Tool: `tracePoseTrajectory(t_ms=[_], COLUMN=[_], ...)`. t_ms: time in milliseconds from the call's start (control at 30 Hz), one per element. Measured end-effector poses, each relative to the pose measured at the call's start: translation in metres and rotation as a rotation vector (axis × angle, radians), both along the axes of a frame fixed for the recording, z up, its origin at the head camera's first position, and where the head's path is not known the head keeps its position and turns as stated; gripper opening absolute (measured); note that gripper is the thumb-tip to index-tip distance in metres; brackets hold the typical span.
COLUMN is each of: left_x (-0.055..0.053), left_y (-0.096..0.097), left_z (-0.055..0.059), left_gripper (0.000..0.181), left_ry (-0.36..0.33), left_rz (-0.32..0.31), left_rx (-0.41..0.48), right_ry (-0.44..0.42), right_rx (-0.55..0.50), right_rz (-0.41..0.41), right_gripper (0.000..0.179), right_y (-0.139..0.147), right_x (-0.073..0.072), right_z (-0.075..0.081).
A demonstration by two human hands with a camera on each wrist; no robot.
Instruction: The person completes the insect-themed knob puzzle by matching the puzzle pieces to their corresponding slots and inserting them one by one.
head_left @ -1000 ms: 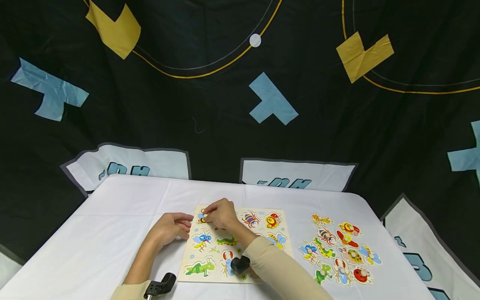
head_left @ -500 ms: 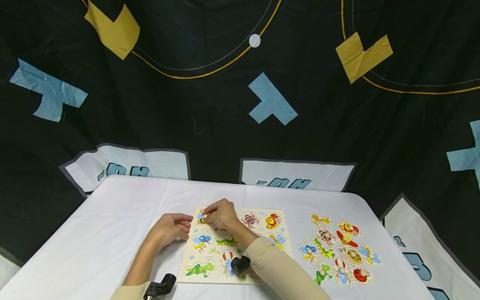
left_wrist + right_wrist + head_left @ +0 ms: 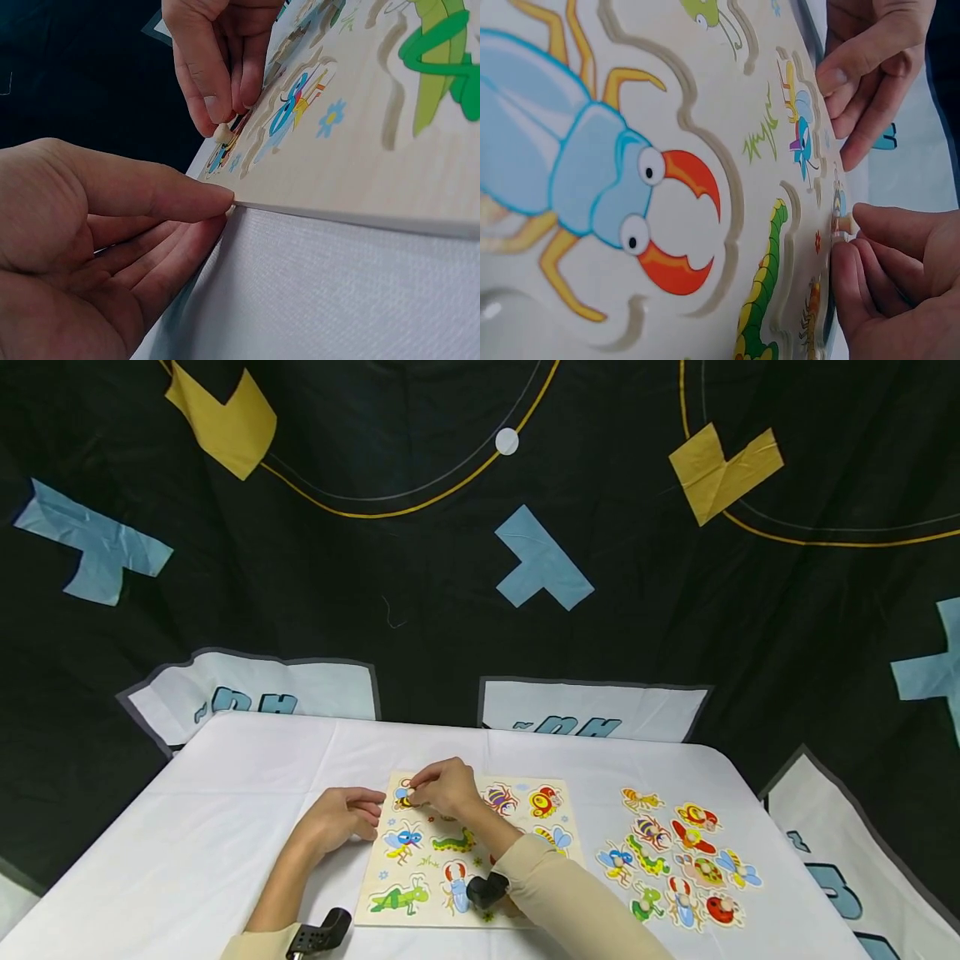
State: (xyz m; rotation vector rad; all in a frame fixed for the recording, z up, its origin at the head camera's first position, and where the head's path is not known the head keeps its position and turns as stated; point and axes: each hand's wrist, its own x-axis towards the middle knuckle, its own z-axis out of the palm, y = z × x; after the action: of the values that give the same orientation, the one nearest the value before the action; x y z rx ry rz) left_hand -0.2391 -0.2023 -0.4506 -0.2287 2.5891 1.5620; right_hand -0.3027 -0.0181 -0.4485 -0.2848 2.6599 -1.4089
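Observation:
A wooden insect puzzle board [image 3: 427, 881] lies flat on the white table, with insect pictures in shallow cut-outs. At its far left corner, a bee puzzle piece [image 3: 403, 798] with a small wooden knob [image 3: 222, 133] sits in its cut-out. My right hand [image 3: 444, 787] reaches across the board, thumb and fingertips pinching at this knob. Beside the board's left edge is my left hand [image 3: 339, 817], thumb and fingers fairly straight. In the left wrist view, the left thumb [image 3: 161, 191] touches the board's edge near the corner, the other fingers lying lower against the side.
Several loose knobbed insect pieces [image 3: 682, 860] lie in a group to the right of the board, among them a ladybug piece [image 3: 723, 910] and a stag beetle piece [image 3: 684, 903]. A black curtain [image 3: 420, 610] hangs behind the white table [image 3: 187, 827].
The right hand and forearm have shifted very slightly to the right while the fingertips stay at the bee. The left hand and the loose pieces have not visibly moved.

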Motion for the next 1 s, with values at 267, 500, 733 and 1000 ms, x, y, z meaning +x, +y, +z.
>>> tracePoseTrajectory(t_ms=[267, 500, 733, 1000], left_x=[-0.002, -0.002, -0.001, -0.002], left_y=[0.000, 0.000, 0.000, 0.000], left_z=[-0.003, -0.003, -0.005, -0.005], left_gripper=[0.059, 0.060, 0.061, 0.061], left_ry=[0.002, 0.007, 0.017, 0.024], left_rz=[0.011, 0.005, 0.003, 0.009], left_rx=[-0.020, -0.006, 0.015, -0.004], right_ry=[0.028, 0.013, 0.028, 0.059], right_rx=[0.001, -0.006, 0.038, 0.074], right_rz=[0.016, 0.013, 0.014, 0.001], right_gripper=[0.011, 0.010, 0.014, 0.017], right_y=[0.009, 0.026, 0.045, 0.069], right_x=[0.003, 0.004, 0.001, -0.001], right_z=[0.008, 0.017, 0.023, 0.030])
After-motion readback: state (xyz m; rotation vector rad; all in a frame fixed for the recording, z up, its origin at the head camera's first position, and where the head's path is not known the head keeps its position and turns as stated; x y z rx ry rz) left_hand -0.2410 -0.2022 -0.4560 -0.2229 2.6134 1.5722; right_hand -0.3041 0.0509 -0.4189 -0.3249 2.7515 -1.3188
